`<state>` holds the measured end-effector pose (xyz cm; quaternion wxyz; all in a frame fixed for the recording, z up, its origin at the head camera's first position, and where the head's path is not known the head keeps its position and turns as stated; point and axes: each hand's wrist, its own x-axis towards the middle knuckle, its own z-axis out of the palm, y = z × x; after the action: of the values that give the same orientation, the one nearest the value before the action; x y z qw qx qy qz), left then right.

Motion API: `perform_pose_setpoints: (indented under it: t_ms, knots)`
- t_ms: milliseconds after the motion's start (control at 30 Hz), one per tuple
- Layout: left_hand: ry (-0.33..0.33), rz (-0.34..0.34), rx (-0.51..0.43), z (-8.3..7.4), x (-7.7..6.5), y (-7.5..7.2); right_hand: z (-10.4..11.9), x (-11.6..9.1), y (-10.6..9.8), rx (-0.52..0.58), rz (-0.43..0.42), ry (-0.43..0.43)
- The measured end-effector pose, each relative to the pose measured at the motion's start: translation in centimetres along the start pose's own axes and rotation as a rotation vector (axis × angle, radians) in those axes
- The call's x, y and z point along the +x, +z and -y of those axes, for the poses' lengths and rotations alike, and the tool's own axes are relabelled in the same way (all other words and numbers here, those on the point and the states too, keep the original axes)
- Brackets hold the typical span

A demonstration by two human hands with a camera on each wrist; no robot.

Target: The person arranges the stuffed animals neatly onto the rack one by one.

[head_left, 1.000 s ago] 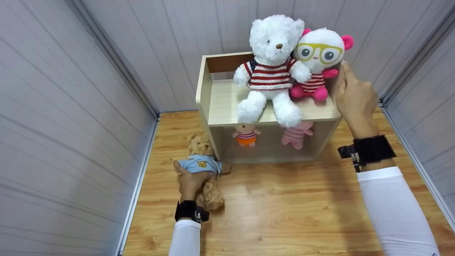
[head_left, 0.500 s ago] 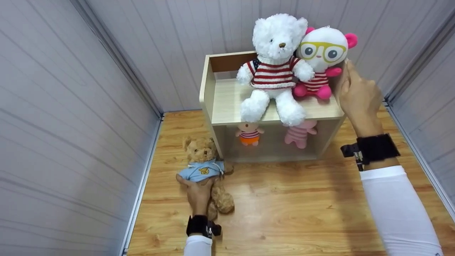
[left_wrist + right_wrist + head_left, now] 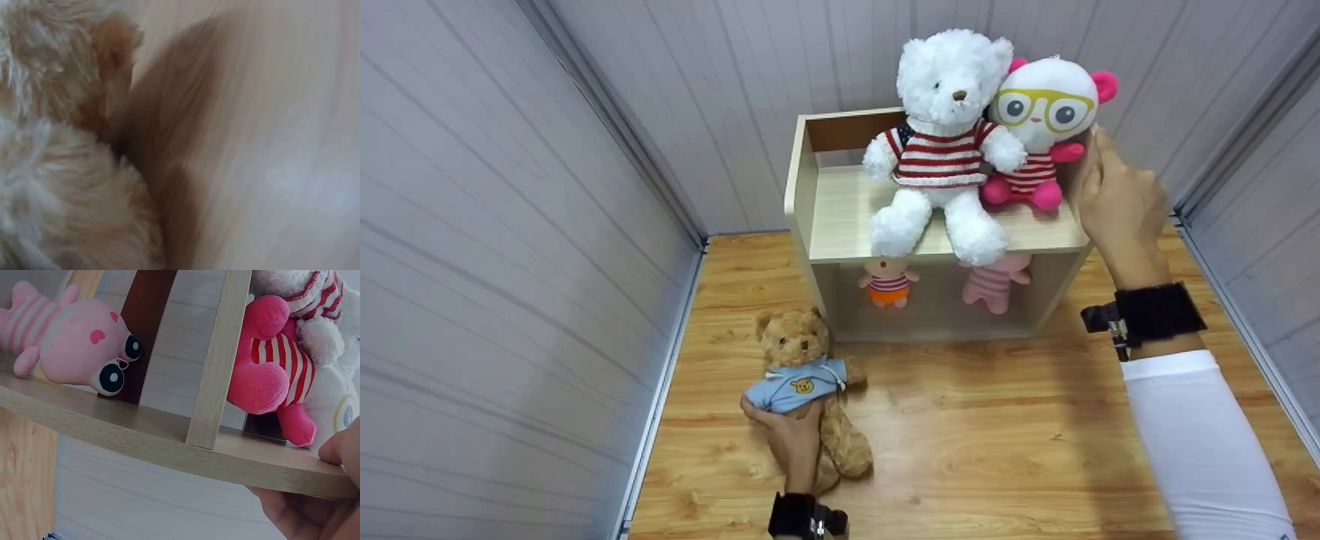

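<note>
My left hand [image 3: 795, 444] grips a brown teddy bear [image 3: 799, 386] in a light blue hoodie by its lower body, left of a small wooden shelf [image 3: 840, 206]. In the left wrist view only the teddy bear's blurred fur [image 3: 73, 197] shows beside the floor. At the shelf's right side panel [image 3: 140, 450], my right hand [image 3: 1125, 206] holds the upper edge, thumb inside and fingers outside. On the upper level a white bear [image 3: 937, 157] in a striped sweater sits against a pink and white doll [image 3: 1039, 127] with yellow glasses.
In the lower compartment are a small doll [image 3: 889, 289] with orange shorts and a pink striped frog-like toy [image 3: 79, 349]. Grey panel walls [image 3: 547, 300] stand left, right and behind. Wooden floor [image 3: 960, 450] lies in front of the shelf.
My left hand has drawn the teddy bear toward me and slightly right, away from the shelf's left side. My right hand keeps its hold on the side panel.
</note>
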<state>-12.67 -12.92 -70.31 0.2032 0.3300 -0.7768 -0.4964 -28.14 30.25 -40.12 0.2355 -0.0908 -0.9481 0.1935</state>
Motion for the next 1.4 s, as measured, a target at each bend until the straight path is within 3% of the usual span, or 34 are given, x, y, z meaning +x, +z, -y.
perform_pose_setpoints:
  t_ms: [100, 167, 300, 500, 633, 800, 1000, 1233, 1400]
  knots:
    - [0.019, -0.043, -0.106, -0.4, -0.6, -0.2, 0.0, 0.0, 0.0, 0.005, -0.009, -0.006]
    - [0.055, -0.062, -0.241, -1.2, -0.8, -0.4, 0.0, 0.0, 0.0, 0.004, -0.003, -0.005]
    - [0.167, -0.077, -0.462, -4.0, -1.0, -1.1, 0.0, 0.0, -0.1, 0.000, -0.001, -0.003]
    - [0.431, -0.094, -0.693, -10.1, -1.1, -2.6, 0.1, 0.0, -0.1, 0.004, -0.003, -0.005]
    - [0.613, -0.089, -0.788, -14.9, -0.7, -3.4, 0.1, 0.0, -0.1, 0.008, 0.008, -0.002]
    - [0.735, -0.048, -0.877, -21.1, 0.3, -4.2, 0.0, 0.2, -0.1, 0.009, 0.035, 0.011]
    - [0.746, -0.027, -0.857, -27.4, 2.1, -4.8, -0.1, -0.1, 0.2, 0.014, 0.015, -0.009]
    - [0.663, 0.088, -0.856, -34.2, 1.6, -5.3, -0.1, -0.2, 0.2, 0.016, 0.005, -0.006]
    - [0.600, 0.171, -0.820, -36.7, 3.2, -3.3, -0.1, 0.0, 0.0, 0.009, 0.004, 0.001]
